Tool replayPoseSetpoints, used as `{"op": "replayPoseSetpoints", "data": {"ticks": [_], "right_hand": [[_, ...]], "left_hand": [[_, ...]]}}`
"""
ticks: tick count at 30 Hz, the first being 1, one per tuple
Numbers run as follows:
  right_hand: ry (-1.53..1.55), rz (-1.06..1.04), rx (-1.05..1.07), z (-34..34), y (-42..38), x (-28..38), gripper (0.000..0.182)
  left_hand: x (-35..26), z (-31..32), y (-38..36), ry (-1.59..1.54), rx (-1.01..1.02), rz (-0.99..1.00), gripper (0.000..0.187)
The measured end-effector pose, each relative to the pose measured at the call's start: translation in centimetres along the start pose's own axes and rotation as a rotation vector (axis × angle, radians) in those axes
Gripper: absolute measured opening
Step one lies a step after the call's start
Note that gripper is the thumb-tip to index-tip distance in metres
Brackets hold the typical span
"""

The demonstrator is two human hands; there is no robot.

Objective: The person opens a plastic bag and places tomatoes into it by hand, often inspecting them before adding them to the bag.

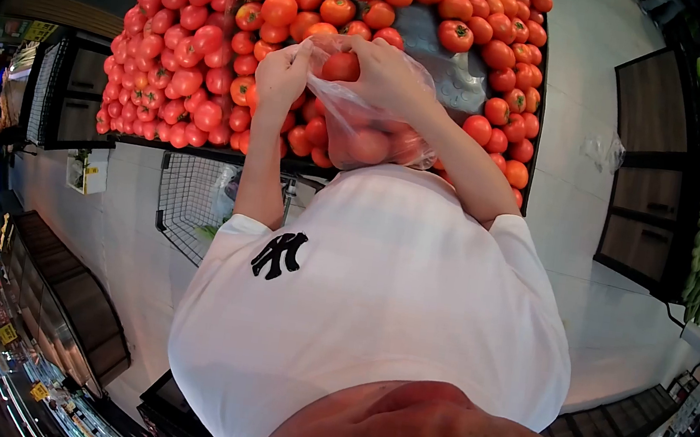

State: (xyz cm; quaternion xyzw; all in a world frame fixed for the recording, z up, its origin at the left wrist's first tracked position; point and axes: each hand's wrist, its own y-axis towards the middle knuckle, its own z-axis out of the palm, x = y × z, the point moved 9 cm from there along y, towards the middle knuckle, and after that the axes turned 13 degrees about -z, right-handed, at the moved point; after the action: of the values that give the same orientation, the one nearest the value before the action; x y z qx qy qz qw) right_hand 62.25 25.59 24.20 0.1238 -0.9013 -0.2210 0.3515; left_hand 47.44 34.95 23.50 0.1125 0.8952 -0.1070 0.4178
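Light: bright, even, from overhead; store interior.
Glare: sheen on plastic bag [370, 125] and pale floor [579, 203].
Shadows: soft, weak under tomato display [196, 51].
Distortion: strong fisheye w/ black corners; edges bent.
Focus: centre sharp; blurred skin-toned shape at bottom edge, aisles at rim smeared.

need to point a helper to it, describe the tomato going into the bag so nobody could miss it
Start at the big display bin heaped with red tomatoes. In front of it, two hands hold a clear plastic bag open. The round red tomato sits under the right hand at the bag's mouth, off the pile.
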Motion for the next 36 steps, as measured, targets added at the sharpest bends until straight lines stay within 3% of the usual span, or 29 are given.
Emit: {"op": "replayPoseSetpoints", "data": {"ticks": [4,10,14,18,21,24,25,27,31,36], "right_hand": [[-0.023,-0.274,-0.102,0.6,-0.1,1.6,0.033],[0.094,-0.081,0.057,-1.1,-3.8,-0.7,0.012],[0.102,-0.246,-0.256,-4.0,-8.0,1.0,0.007],[0.128,-0.055,-0.312,-6.2,-12.9,0.4,0.006],[-0.063,0.195,-0.36,-7.6,-17.9,-3.7,0.007],[-0.324,0.388,-0.296,-9.6,-21.3,-7.1,0.016],[-0.434,0.398,-0.216,-9.6,-22.4,-7.9,0.037],[-0.41,0.517,-0.015,-8.4,-24.8,-10.2,0.057],[-0.474,0.448,0.09,-6.7,-25.8,-11.0,0.072],[-0.481,0.559,0.215,-6.0,-25.0,-12.5,0.079]], "left_hand": [[-0.6,-0.5,-0.1,-0.164,-0.037,0.043,0.041],[1.0,1.7,-0.1,-0.375,0.127,0.044,0.036],[2.9,3.5,-0.8,-0.322,0.178,0.047,0.034],[3.6,3.8,-1.2,-0.355,0.214,0.046,0.03],[4.0,3.5,-1.2,-0.387,0.153,0.014,0.028],[3.8,2.9,-1.2,-0.39,0.078,0.031,0.029],[3.6,2.5,-1.4,-0.392,0.044,0.029,0.03],[3.1,1.5,-1.7,-0.372,-0.038,0.066,0.03],[2.4,0.3,-2.5,-0.305,-0.102,0.086,0.027],[-1.6,0.0,-4.9,-0.162,-0.181,0.369,0.02]]}}
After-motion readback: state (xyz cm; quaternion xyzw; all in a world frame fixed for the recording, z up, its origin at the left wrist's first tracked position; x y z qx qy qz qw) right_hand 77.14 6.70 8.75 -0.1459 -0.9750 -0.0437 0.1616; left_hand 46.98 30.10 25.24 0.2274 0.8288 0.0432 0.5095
